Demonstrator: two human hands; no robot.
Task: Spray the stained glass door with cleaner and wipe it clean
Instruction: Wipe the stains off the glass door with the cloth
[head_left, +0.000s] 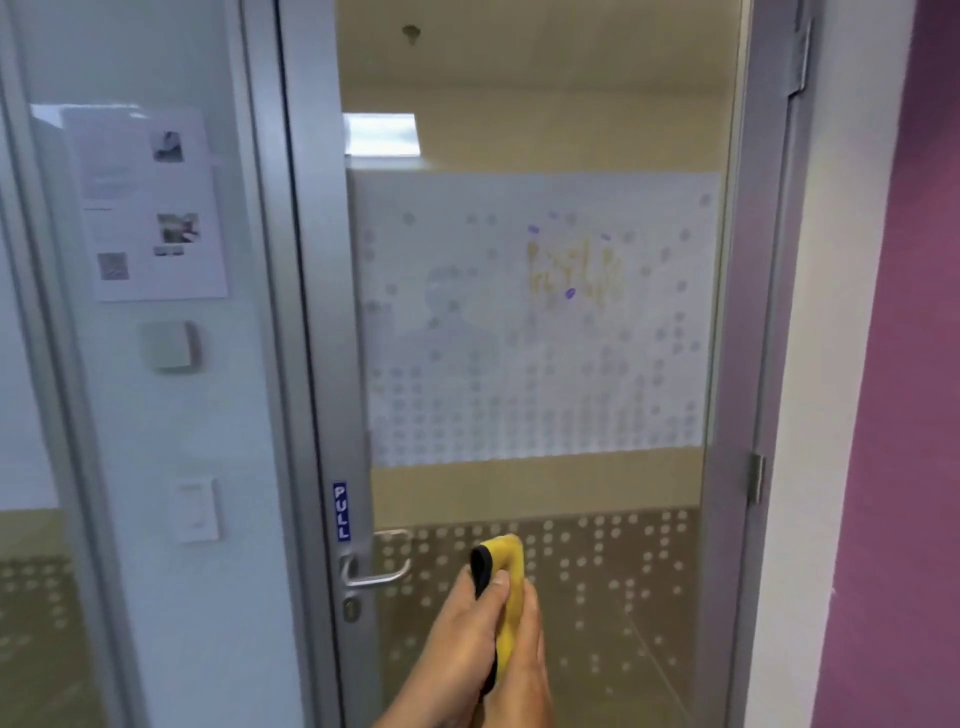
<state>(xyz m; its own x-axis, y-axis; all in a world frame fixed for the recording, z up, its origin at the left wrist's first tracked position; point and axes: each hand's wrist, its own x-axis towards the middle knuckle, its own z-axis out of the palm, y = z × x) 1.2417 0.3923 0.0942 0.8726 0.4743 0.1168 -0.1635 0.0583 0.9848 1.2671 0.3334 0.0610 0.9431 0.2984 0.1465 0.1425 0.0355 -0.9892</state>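
The glass door (545, 499) in a grey metal frame fills the middle of the view. Its frosted dotted band carries a stain (574, 270) of yellow smears and small purple marks, right of centre and high up. Low in front of the door, my left hand (462, 649) and my right hand (524, 670) together hold a folded yellow cloth with a black edge (504, 577). My left thumb presses the cloth's black edge; my right fingers lie along its yellow side. The cloth is well below the stain. No spray bottle is in view.
A metal lever handle (376, 569) with a blue PULL label (341, 512) sits on the door's left stile. Left of it, a glass side panel holds a taped paper notice (150, 208) and wall switches (197, 512). A purple wall (904, 364) stands right.
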